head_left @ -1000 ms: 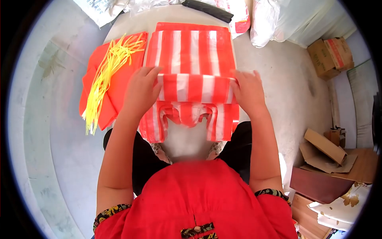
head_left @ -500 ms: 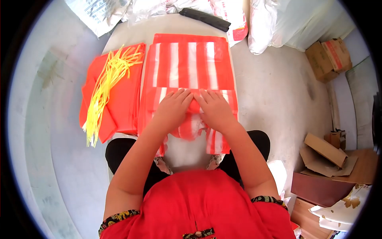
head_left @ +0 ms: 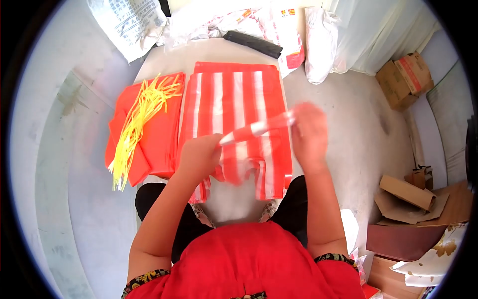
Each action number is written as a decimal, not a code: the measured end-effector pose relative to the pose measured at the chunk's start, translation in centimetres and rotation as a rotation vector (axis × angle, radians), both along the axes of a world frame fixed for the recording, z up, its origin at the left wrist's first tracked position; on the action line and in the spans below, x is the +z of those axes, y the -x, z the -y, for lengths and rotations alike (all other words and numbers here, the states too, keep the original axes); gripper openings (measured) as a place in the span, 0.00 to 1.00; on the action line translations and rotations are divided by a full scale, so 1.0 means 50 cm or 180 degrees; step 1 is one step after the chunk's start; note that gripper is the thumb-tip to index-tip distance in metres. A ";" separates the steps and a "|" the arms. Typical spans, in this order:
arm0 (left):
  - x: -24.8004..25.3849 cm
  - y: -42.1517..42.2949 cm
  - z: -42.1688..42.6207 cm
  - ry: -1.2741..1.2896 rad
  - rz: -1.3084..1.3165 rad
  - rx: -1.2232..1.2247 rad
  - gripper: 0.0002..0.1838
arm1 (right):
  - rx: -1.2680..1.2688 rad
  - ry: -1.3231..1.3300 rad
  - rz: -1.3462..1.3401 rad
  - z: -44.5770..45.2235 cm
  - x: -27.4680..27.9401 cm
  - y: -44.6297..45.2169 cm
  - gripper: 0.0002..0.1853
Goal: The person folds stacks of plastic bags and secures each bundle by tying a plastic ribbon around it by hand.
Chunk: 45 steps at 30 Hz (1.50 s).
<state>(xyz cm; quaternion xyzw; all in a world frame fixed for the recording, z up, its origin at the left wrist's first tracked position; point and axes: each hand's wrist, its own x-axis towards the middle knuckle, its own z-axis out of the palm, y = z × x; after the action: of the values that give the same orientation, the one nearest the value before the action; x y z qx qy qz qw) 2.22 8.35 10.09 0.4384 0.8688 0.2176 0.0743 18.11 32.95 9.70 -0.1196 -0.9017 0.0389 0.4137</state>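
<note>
A narrow folded strip (head_left: 259, 128) of red and white striped plastic stretches between my hands, tilted up to the right. My left hand (head_left: 200, 155) is closed on its lower left end. At the upper right end, my right hand (head_left: 309, 130) is closed on it, blurred by motion. Beneath lies a stack of striped bags (head_left: 229, 94) with two strap-like parts toward me. Left of the stack, yellow strings (head_left: 142, 117) rest on a pile of plain red bags (head_left: 167, 132).
A black roll (head_left: 253, 44) and white printed sacks (head_left: 289, 37) lie at the table's (head_left: 174, 59) far edge. A cardboard box (head_left: 406, 79) stands on the floor at the right. Opened cardboard (head_left: 406, 199) sits on a brown cabinet (head_left: 408, 239) nearer me.
Both hands pressed together on the folded striped bag half a second ago. Now they are apart, holding it as a thin strip raised above the stack. The view has shifted a little.
</note>
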 end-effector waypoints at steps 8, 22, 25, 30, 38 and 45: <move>-0.096 -0.148 0.053 -0.1882 0.4848 0.0642 0.23 | 0.1781 0.4454 -0.0485 0.104 -0.108 -0.094 0.45; -0.207 -0.250 0.072 -0.1996 0.5530 0.0809 0.35 | 0.1091 0.3584 0.1061 0.204 -0.199 -0.131 0.37; -0.223 -0.256 0.074 -0.2061 0.5574 0.0780 0.34 | 0.1159 0.4031 0.1133 0.220 -0.178 -0.108 0.40; -0.239 -0.259 0.079 -0.2190 0.5561 0.0741 0.31 | 0.1174 0.4644 0.1101 0.249 -0.192 -0.077 0.48; -0.243 -0.255 0.078 -0.2120 0.5390 0.0742 0.28 | 0.1200 0.5415 0.0876 0.292 -0.198 -0.048 0.52; -0.261 -0.260 0.084 -0.2083 0.5239 0.0692 0.30 | 0.0958 0.4320 0.0998 0.245 -0.190 0.044 0.50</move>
<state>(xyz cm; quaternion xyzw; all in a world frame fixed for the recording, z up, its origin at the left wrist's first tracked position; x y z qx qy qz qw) 15.22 4.15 -2.98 0.0577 0.4714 0.7065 0.5247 15.92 20.72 0.21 -0.2293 -0.7340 0.6308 0.1036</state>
